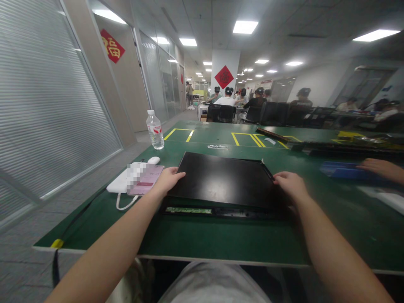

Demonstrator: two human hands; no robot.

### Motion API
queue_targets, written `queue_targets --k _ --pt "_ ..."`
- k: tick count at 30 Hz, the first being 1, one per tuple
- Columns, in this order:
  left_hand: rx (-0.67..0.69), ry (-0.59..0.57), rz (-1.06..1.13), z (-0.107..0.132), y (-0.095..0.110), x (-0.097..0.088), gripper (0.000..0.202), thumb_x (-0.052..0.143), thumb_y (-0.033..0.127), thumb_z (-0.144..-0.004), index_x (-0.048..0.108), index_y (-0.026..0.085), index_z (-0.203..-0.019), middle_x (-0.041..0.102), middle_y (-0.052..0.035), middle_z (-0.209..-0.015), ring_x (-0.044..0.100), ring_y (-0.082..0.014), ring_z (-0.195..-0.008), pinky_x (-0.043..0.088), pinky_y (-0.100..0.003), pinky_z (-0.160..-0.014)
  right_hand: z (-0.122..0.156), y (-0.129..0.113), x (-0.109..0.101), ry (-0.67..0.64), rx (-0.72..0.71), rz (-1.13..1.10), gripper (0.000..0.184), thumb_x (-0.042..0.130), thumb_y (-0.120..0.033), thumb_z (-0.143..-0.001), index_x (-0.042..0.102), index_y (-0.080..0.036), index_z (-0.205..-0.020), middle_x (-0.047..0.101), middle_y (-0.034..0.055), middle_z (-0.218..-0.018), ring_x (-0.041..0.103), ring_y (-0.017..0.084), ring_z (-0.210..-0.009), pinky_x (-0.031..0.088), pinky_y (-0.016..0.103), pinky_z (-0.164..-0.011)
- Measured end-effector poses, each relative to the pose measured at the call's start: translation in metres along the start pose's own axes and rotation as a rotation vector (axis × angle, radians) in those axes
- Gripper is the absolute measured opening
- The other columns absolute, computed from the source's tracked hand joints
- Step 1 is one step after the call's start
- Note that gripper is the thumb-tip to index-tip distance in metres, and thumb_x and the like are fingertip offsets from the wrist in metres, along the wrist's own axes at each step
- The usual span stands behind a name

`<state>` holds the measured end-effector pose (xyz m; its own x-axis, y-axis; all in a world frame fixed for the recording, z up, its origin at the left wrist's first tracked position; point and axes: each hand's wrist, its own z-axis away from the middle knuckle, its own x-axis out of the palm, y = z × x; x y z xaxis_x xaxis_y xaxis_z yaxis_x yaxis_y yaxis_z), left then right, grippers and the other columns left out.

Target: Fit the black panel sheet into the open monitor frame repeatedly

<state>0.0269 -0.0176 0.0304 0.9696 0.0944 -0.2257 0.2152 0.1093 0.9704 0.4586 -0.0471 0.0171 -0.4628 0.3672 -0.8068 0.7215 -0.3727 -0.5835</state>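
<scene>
A glossy black display panel point(221, 179) lies face up at a slight tilt in front of me. My left hand point(170, 179) grips its left edge, thumb on top. At the opposite edge, my right hand point(292, 185) is closed with its fingertips at the panel's right side, by a thin black frame strip point(267, 170). Below the panel's near edge shows a black frame point(243, 213) with a narrow green circuit board point(188, 211) in it. The undersides of the panel and the fingers beneath it are hidden.
Left of the panel are a phone point(147, 179), a white power bank point(118, 179) with a cable and a white mouse-like object point(153, 160). A water bottle point(155, 130) stands behind. Another person's hand point(375, 167) is by a blue tray point(341, 169) on the green table point(202, 240).
</scene>
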Motion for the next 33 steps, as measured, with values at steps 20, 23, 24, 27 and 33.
queue_targets --k 20,23,24,27,33 --pt "0.136 0.046 -0.096 -0.016 -0.013 -0.008 0.038 0.072 0.03 -0.074 0.074 0.018 -0.11 0.078 -0.0085 -0.099 0.073 -0.0275 -0.094 0.057 -0.038 -0.086 -0.001 0.001 -0.001 -0.02 0.021 -0.046 0.028 0.056 -0.027 -0.073 0.076 -0.02 -0.091 0.076 0.0057 -0.078 0.068 0.023 -0.081 0.044 0.03 -0.066" --pt "0.17 0.076 -0.146 -0.02 -0.018 -0.01 0.038 0.072 0.028 -0.071 0.076 0.017 -0.107 0.078 -0.0089 -0.098 0.072 -0.0287 -0.095 0.056 -0.038 -0.087 -0.003 0.003 0.0 -0.024 0.017 -0.073 0.027 0.057 -0.028 -0.072 0.076 -0.02 -0.09 0.076 0.0059 -0.078 0.068 0.023 -0.081 0.045 0.031 -0.066" --pt "0.182 0.08 -0.163 -0.021 -0.019 -0.011 0.037 0.072 0.027 -0.07 0.076 0.016 -0.106 0.078 -0.0089 -0.098 0.072 -0.029 -0.095 0.056 -0.038 -0.087 -0.004 0.004 0.001 -0.024 0.014 -0.082 0.027 0.057 -0.029 -0.073 0.076 -0.021 -0.089 0.076 0.0059 -0.078 0.068 0.023 -0.081 0.045 0.031 -0.066" --pt "0.204 0.075 -0.222 -0.024 -0.023 -0.011 0.035 0.07 0.025 -0.069 0.078 0.016 -0.102 0.078 -0.0088 -0.098 0.071 -0.029 -0.095 0.055 -0.037 -0.085 -0.007 0.008 0.002 -0.028 0.024 -0.105 0.026 0.058 -0.03 -0.073 0.076 -0.021 -0.089 0.076 0.0059 -0.078 0.068 0.023 -0.079 0.046 0.031 -0.066" --pt "0.231 0.038 -0.339 -0.025 -0.027 -0.011 0.028 0.065 0.024 -0.069 0.077 0.016 -0.092 0.077 -0.0071 -0.086 0.071 -0.028 -0.088 0.054 -0.034 -0.078 -0.008 0.009 0.003 -0.035 0.039 -0.127 0.026 0.059 -0.03 -0.072 0.077 -0.021 -0.09 0.076 0.0066 -0.079 0.068 0.023 -0.078 0.046 0.031 -0.066"
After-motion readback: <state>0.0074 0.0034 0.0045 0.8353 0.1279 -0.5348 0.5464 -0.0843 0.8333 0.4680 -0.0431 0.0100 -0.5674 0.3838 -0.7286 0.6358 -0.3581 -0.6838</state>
